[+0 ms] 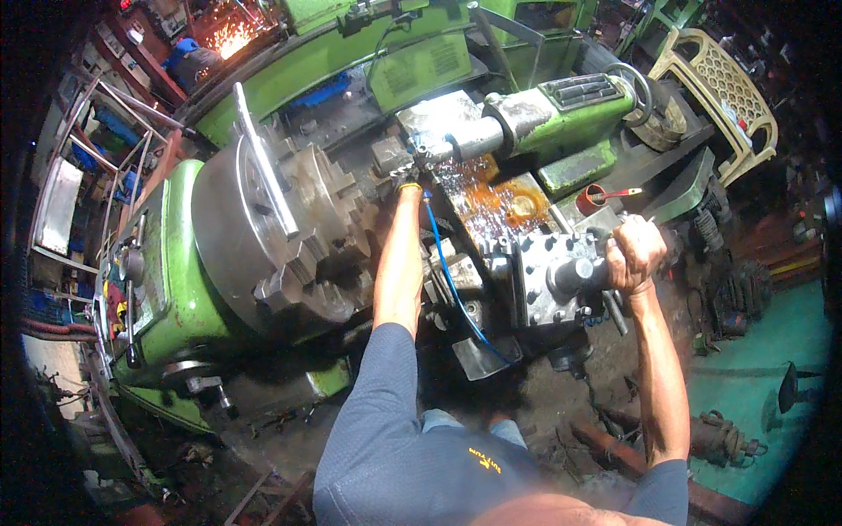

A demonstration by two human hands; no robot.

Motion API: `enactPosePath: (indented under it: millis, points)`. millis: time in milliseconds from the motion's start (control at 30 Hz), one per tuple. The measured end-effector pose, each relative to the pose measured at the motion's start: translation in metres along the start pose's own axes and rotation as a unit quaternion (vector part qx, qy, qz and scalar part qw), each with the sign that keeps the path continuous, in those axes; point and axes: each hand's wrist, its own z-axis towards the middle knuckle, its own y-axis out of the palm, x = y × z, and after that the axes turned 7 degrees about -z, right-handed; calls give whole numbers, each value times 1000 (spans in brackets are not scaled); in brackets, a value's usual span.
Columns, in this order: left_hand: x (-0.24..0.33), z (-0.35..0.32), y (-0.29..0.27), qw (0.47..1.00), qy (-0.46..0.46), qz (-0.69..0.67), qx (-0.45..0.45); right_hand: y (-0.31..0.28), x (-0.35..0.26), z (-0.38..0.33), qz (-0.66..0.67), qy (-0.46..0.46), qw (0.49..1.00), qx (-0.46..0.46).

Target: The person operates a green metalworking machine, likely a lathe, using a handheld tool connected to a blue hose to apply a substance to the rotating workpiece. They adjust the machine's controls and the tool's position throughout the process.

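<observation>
My left arm reaches far forward over a green lathe (193,289). My left hand (407,174), in a dark glove with a yellow cuff, is beside the end of the tailstock quill (474,138). Its fingers are too small and dark to make out. A thin blue hose (445,263) starts just beside that cuff and curves down toward me. My right hand (638,252) is closed round a handle on the right of the tool post (537,279), next to its dark round knob (574,275). The large jawed chuck (263,219) stands left of my left forearm.
Metal chips and brownish fluid lie on the lathe bed (509,197). A reddish cup (591,200) holding a red-handled brush sits right of them. The green tailstock (570,101) has a handwheel. A beige plastic chair (719,96) stands far right. Sparks (231,39) fly near a person far left.
</observation>
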Motion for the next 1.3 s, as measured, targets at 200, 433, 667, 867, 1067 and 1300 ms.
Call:
enactPosePath:
  millis: [200, 433, 667, 867, 1067, 1300]
  points:
    - [-4, -7, -10, 997, 39, 64, 7, 0, -1, 1, 16, -3, 1000, 4]
    - [-14, -5, -3, 979, 149, 136, 24, 2, 3, -2, 18, -6, 1000, 7]
    - [-69, 21, 28, 949, 264, 162, 58, 2, 1, 0, 2, -9, 1000, 9]
    - [-39, 14, 45, 982, 140, 126, 14, 0, 7, -10, -16, 0, 1000, -5]
    - [-11, -15, -4, 988, -60, 135, 40, 7, 2, -3, -1, -10, 1000, 4]
    - [74, -137, -41, 985, -124, -66, 99, 4, -1, -3, 12, -5, 1000, 24]
